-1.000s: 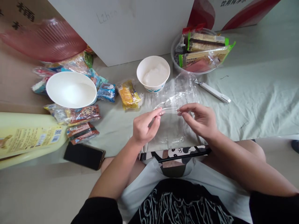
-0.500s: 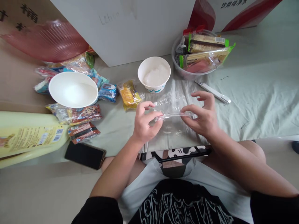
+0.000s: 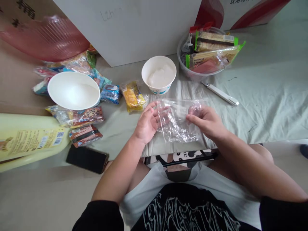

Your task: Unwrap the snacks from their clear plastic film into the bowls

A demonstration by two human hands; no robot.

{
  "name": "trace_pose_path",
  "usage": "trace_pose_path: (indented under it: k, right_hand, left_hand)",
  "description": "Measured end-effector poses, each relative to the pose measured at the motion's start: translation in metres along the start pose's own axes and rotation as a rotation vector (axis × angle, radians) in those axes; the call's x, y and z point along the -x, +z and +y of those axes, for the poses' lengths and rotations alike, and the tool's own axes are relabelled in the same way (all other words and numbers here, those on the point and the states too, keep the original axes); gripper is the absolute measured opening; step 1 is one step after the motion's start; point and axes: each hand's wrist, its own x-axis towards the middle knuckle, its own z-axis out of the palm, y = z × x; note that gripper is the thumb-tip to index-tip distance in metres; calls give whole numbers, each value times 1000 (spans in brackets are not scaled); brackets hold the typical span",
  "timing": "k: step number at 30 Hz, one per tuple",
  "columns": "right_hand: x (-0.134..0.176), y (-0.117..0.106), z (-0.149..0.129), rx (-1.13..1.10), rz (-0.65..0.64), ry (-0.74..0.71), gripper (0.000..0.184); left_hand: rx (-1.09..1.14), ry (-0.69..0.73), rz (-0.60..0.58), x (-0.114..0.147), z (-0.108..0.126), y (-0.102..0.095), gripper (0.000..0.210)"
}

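A crumpled clear plastic bag (image 3: 176,122) is stretched between both hands above the pale green cloth (image 3: 264,96). My left hand (image 3: 146,123) grips its left edge, fingers curled into the film. My right hand (image 3: 207,120) pinches its right edge, fingertips partly behind the plastic. Just beyond the bag stands a small white paper bowl (image 3: 158,74) holding something white. A yellow snack packet (image 3: 132,96) lies to the left of the hands.
A larger white bowl (image 3: 73,90) sits among several snack packets (image 3: 84,117) at the left. A clear tub (image 3: 192,74) of wrapped bars stands at the back right, a white pen-like tool (image 3: 220,93) beside it. A black phone (image 3: 87,158), a yellow bottle (image 3: 29,138) and cardboard boxes (image 3: 134,29) surround the area.
The bag was held as a thin strip by its top edge. Both hands have lowered and turned, and the bag now hangs spread and crumpled between them.
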Motion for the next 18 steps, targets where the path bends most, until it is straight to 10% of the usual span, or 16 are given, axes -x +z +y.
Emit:
trace_pose_path:
  k: [6,12,18]
  right_hand:
    - [3,12,6,-179,93,5,49]
    - [4,14,12,-145,0,-59,45]
    - [0,-8,15,192,496,-376,41]
  left_hand:
    - [-105,-154,-176,1,-15,6,76]
    - [-112,-34,-34,-4,-13,7,56]
    - [-258,-81,-11,-4,-6,7,33]
